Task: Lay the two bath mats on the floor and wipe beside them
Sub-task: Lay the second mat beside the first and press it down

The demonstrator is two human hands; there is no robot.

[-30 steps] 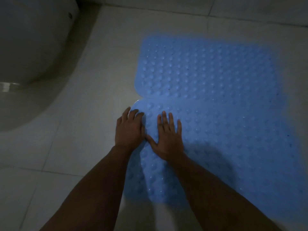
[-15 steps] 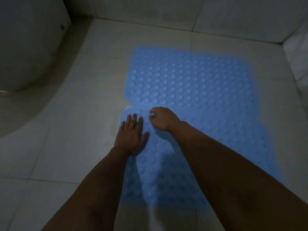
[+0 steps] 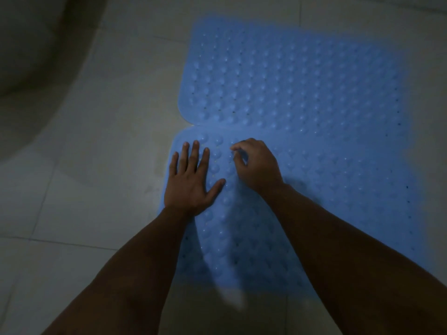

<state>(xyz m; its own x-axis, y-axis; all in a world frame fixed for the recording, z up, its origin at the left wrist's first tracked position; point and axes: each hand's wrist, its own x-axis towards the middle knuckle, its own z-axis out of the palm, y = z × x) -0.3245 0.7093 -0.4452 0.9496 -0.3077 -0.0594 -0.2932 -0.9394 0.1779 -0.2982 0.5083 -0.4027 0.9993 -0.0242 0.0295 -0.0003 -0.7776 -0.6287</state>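
The tiled floor (image 3: 92, 180) fills the dim view, pale grey with thin grout lines. At the upper left a large rounded white fixture (image 3: 29, 44) curves over it, most likely a toilet base, though the light is too poor to be sure.

Two blue bath mats lie flat on the floor, right of centre. The far mat (image 3: 297, 76) is the larger patch in view; its long axis runs left to right, and its rounded near-left corner sits just past the hands. The near mat (image 3: 326, 189) lies just beside it on the person's side, their long edges meeting along a straight seam that also runs left to right; whether one edge overlaps the other cannot be told. The near mat's lower edge reaches down between the forearms. Both mats are the same soft blue, covered in regular rows of raised round bumps with small dark holes scattered between them, and their outer edges look blurred.

The left hand (image 3: 191, 182) rests palm down on the near mat's left end, close to its far-left corner, fingers straight and slightly spread, thumb out to the right. The right hand (image 3: 256, 165) is just beside it on the same mat, near the seam, its fingers curled under with the tips against the bumpy surface; whether they pinch the mat cannot be told.
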